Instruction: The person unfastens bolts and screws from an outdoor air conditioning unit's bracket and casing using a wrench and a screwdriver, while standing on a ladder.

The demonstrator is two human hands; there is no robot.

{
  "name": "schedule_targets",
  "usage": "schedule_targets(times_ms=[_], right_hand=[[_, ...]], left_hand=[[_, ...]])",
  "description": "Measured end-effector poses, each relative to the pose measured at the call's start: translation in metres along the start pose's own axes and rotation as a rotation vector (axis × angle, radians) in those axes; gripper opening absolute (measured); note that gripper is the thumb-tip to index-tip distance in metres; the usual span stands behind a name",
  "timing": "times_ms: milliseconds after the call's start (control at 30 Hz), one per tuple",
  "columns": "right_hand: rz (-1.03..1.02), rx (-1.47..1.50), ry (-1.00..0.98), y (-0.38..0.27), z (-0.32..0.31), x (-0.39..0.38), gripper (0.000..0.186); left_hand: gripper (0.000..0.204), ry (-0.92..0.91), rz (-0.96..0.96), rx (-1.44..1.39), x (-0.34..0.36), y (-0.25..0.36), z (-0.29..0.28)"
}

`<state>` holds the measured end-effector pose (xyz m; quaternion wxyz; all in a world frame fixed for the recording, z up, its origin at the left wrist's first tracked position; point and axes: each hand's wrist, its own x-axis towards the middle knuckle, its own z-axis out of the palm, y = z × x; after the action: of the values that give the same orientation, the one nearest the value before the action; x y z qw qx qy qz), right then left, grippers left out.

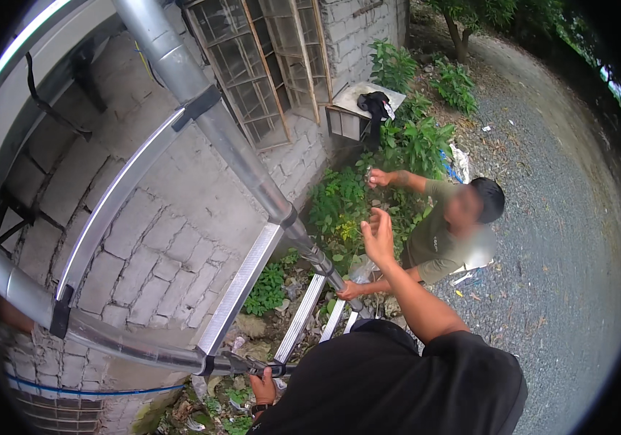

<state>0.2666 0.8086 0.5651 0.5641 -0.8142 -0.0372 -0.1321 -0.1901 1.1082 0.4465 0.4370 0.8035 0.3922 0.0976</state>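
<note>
An aluminum telescopic ladder (241, 275) rises beside me, its rungs leading down toward the ground. My left hand (264, 388) grips the ladder's lower rail. My right hand (377, 235) is raised in the air with fingers apart and curved, holding nothing. Below and to the right, a co-worker (433, 246) in an olive shirt holds the ladder's far rail with one hand (350, 290). The co-worker's other hand (379, 177) is lifted, a little above my right hand, with something small and metallic in it that I cannot make out.
A grey block wall (165, 275) with open framed windows (274, 65) stands on the left. A small box-like stand (346, 123) holds a dark cloth. Plants (339, 203) grow along the wall's foot. A gravel path (549, 275) runs along the right, near a tree (462, 36).
</note>
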Motion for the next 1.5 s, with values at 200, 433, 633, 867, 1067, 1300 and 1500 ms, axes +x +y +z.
schedule_targets(times_ms=[200, 433, 633, 867, 1067, 1300, 1500], right_hand=[[-0.018, -0.398, 0.040, 0.058, -0.014, 0.070, 0.078], [-0.089, -0.538, 0.195, 0.057, 0.000, 0.087, 0.071], [-0.151, -0.605, 0.244, 0.039, 0.042, 0.099, 0.041], [-0.102, 0.032, 0.071, -0.044, -0.028, 0.113, 0.028], [-0.168, 0.923, -0.251, -0.198, -0.063, 0.092, 0.043], [-0.093, 1.078, -1.038, -0.451, 0.042, 0.022, 0.039], [0.287, 1.468, -0.967, -0.572, 0.173, 0.056, 0.020]], left_hand=[[0.061, -0.726, -0.063, 0.541, 0.076, 0.028, -0.173], [0.022, 0.835, 0.594, -0.224, 0.049, 0.300, -0.427], [0.026, 0.930, 1.399, -0.219, 0.072, 0.438, -0.435], [0.015, 1.215, 1.353, 0.741, 0.093, 0.498, -0.380], [0.019, 0.869, 1.355, 0.869, 0.071, 0.550, -0.338], [0.033, 0.329, 1.089, 0.947, 0.112, 0.686, -0.328], [0.049, 0.594, 1.112, 0.839, 0.251, 0.721, -0.365]])
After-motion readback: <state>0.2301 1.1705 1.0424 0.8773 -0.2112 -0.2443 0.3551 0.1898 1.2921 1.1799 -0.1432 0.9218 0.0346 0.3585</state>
